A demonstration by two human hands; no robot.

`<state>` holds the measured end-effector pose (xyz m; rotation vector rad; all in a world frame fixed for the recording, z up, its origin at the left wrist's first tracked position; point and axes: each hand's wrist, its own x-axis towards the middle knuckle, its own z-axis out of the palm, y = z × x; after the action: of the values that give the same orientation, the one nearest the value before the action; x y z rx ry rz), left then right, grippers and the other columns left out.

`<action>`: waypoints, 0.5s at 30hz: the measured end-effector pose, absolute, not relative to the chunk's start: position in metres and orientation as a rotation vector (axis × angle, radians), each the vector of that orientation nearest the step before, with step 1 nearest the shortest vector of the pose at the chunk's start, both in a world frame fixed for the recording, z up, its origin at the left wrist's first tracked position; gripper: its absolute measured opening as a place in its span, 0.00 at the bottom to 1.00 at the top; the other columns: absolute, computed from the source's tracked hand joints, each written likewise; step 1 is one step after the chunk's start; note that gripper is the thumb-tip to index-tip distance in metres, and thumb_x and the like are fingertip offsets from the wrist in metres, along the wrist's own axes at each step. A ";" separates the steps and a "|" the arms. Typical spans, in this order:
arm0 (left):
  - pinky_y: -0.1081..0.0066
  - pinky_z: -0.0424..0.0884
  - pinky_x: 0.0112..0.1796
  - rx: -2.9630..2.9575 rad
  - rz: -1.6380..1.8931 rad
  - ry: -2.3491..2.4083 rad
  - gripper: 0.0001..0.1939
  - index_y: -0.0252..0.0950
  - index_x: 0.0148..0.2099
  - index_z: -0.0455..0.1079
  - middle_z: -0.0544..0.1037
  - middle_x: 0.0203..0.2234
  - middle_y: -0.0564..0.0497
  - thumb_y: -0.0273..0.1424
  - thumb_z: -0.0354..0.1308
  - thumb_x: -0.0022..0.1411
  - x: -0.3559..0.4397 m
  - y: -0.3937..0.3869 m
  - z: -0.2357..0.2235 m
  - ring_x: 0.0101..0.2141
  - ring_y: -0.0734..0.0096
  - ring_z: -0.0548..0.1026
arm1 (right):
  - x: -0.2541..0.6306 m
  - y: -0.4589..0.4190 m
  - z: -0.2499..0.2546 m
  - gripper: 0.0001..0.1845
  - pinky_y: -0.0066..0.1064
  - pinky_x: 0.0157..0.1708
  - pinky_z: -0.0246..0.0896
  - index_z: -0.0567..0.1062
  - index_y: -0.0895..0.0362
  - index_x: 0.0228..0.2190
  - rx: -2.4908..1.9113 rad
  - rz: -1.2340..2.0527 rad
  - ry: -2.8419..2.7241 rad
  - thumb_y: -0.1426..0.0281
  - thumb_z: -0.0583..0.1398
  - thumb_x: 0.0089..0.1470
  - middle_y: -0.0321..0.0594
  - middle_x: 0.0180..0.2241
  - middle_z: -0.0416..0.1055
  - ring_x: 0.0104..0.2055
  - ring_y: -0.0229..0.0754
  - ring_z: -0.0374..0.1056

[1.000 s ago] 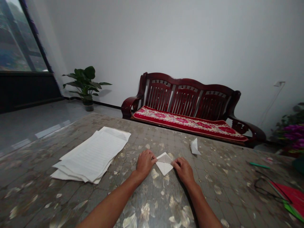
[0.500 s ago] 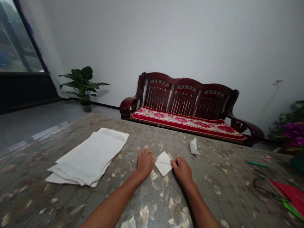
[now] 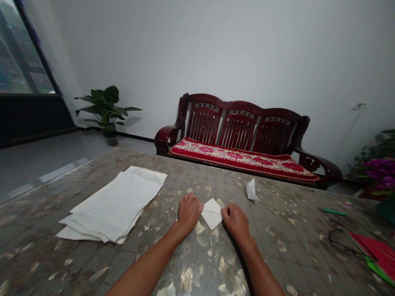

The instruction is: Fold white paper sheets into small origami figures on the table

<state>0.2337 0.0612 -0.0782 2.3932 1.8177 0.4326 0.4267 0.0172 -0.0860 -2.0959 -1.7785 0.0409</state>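
Note:
A small folded square of white paper lies on the table between my hands, turned like a diamond with crease lines across it. My left hand has its fingers closed at the paper's left corner. At the right corner, my right hand pinches the paper between thumb and curled fingers. Farther back on the right stands a small folded white paper shape, apart from both hands.
A stack of white paper sheets lies on the patterned table at left. To the right are a green pen, black-framed glasses and red paper. Behind stands a wooden bench; a potted plant is back left.
The folded paper's top corner sits slightly lower than before. Both hands have kept almost the same places at its corners.

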 end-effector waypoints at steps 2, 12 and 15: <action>0.59 0.64 0.47 2.396 0.426 1.832 0.13 0.34 0.41 0.75 0.73 0.43 0.40 0.35 0.53 0.65 0.234 0.061 -0.078 0.48 0.52 0.68 | 0.426 0.017 -0.085 0.11 0.28 0.31 0.49 0.70 0.55 0.26 -2.116 0.032 -1.791 0.65 0.54 0.58 0.39 0.31 0.71 0.34 0.39 0.66; 0.61 0.64 0.47 2.407 0.356 1.893 0.13 0.35 0.43 0.75 0.74 0.43 0.42 0.37 0.54 0.65 0.236 0.060 -0.074 0.48 0.53 0.69 | 0.418 0.015 -0.076 0.11 0.30 0.35 0.50 0.72 0.56 0.31 -2.217 -0.063 -1.887 0.67 0.53 0.60 0.42 0.35 0.73 0.38 0.42 0.67; 0.60 0.65 0.46 2.427 0.341 1.901 0.14 0.35 0.43 0.76 0.74 0.43 0.41 0.38 0.54 0.65 0.236 0.062 -0.073 0.48 0.52 0.69 | 0.417 0.014 -0.074 0.11 0.31 0.35 0.51 0.73 0.56 0.32 -2.242 -0.067 -1.893 0.67 0.52 0.60 0.43 0.37 0.73 0.39 0.43 0.67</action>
<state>0.2359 0.0620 -0.0733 2.4274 1.9013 0.3405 0.4168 0.0142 -0.0738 -2.2421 -1.8930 -0.0673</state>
